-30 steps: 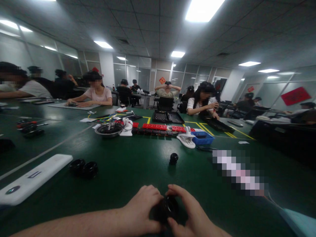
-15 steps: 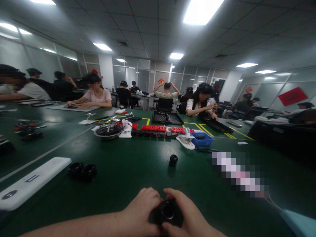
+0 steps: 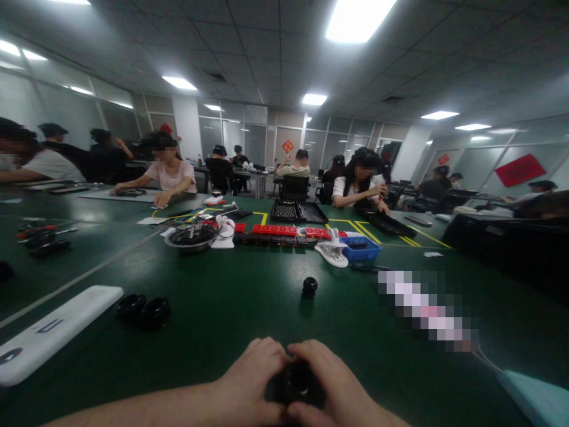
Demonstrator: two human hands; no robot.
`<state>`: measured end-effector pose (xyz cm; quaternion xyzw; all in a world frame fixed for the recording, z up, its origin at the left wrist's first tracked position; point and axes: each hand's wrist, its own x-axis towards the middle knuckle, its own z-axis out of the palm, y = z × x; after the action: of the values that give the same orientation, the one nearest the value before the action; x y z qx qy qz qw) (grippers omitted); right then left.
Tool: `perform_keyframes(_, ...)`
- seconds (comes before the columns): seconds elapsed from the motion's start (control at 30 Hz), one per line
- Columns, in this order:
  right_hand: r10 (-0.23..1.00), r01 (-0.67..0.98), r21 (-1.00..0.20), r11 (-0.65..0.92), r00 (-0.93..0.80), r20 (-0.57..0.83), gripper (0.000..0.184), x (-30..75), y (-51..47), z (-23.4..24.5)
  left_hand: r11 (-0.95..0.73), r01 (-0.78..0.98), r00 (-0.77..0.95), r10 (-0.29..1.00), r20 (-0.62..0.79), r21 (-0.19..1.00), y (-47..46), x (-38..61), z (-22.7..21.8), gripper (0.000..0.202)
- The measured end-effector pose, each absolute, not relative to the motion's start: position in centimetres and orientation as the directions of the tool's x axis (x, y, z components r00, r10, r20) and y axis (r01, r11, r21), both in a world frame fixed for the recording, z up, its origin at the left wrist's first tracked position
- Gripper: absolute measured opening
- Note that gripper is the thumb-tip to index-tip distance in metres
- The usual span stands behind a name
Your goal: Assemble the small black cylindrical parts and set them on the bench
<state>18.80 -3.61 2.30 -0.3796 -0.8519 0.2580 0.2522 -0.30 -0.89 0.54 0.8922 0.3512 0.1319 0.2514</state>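
Note:
Both my hands meet at the bottom middle of the head view around a small black round part (image 3: 297,382). My left hand (image 3: 249,382) wraps its fingers round the part's left side. My right hand (image 3: 331,385) closes on its right side, fingertips touching the left hand's. The part rests low over the dark green table (image 3: 249,296). A similar small black part (image 3: 309,287) stands alone on the table beyond my hands. Two more black round parts (image 3: 143,311) lie side by side to the left.
A long white device (image 3: 53,329) lies at the left. Farther back sit a metal bowl (image 3: 190,237), red blocks in a row (image 3: 284,230), a white clip (image 3: 332,252) and a blue bin (image 3: 361,249). Several people sit at tables around the room.
My hands have closed tighter round the black part, covering more of it. The view has tilted slightly; the objects on the table have not moved.

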Motion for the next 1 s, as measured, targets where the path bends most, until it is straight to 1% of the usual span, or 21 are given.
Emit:
perform_keyframes(0.07, 0.757, 0.483, -0.621, 0.618, -0.579, 0.303, 0.047, 18.9, -3.6, 1.9, -0.621, 0.583, 0.715, 0.699, 0.034, 0.524, -1.0, -0.2, 0.8, 0.039)
perform_keyframes(0.13, 0.733, 0.444, -0.616, 0.65, -0.579, 0.356, 0.045, 18.9, -3.6, 1.7, -0.619, 0.594, 0.712, 0.702, 0.024, 0.513, -1.0, -0.1, 1.1, 0.035)
perform_keyframes(0.2, 0.724, 0.438, -0.614, 0.656, -0.594, 0.35, 0.045, 19.0, -3.6, 1.9, -0.612, 0.603, 0.706, 0.708, 0.014, 0.512, -1.0, -0.1, 1.2, 0.035)
perform_keyframes(0.27, 0.717, 0.458, -0.595, 0.66, -0.622, 0.316, 0.048, 19.1, -3.6, 2.2, -0.61, 0.595, 0.706, 0.707, 0.022, 0.523, -1.0, -0.2, 1.2, 0.039)
perform_keyframes(0.33, 0.696, 0.474, -0.55, 0.688, -0.647, 0.312, 0.054, 19.1, -3.5, 2.4, -0.625, 0.569, 0.716, 0.696, 0.051, 0.535, -1.0, -0.2, 1.1, 0.043)
perform_keyframes(0.43, 0.695, 0.512, -0.487, 0.708, -0.629, 0.349, 0.065, 19.3, -3.3, 2.3, -0.644, 0.548, 0.725, 0.684, 0.081, 0.534, -0.9, -0.3, 0.8, 0.042)
perform_keyframes(0.5, 0.723, 0.557, -0.473, 0.683, -0.606, 0.331, 0.071, 19.2, -3.3, 1.9, -0.642, 0.557, 0.718, 0.691, 0.084, 0.527, -0.8, -0.3, 0.5, 0.04)
perform_keyframes(0.57, 0.756, 0.599, -0.477, 0.644, -0.595, 0.274, 0.071, 19.0, -3.2, 1.6, -0.634, 0.566, 0.707, 0.702, 0.085, 0.527, -0.7, -0.4, 0.2, 0.04)
perform_keyframes(0.63, 0.767, 0.611, -0.483, 0.627, -0.593, 0.246, 0.068, 18.9, -3.2, 1.3, -0.628, 0.565, 0.702, 0.707, 0.088, 0.536, -0.7, -0.4, -0.1, 0.041)
perform_keyframes(0.83, 0.691, 0.48, -0.516, 0.709, -0.619, 0.374, 0.059, 19.6, -3.2, 0.7, -0.644, 0.563, 0.712, 0.696, 0.091, 0.517, -0.8, -0.3, 0.2, 0.039)
perform_keyframes(0.93, 0.684, 0.464, -0.54, 0.702, -0.648, 0.334, 0.069, 19.6, -3.1, 0.4, -0.649, 0.543, 0.724, 0.683, 0.093, 0.533, -0.8, -0.4, 0.4, 0.049)
perform_keyframes(1.0, 0.681, 0.464, -0.544, 0.699, -0.663, 0.311, 0.078, 19.5, -3.1, 0.2, -0.658, 0.525, 0.732, 0.672, 0.108, 0.539, -0.8, -0.5, 0.3, 0.051)
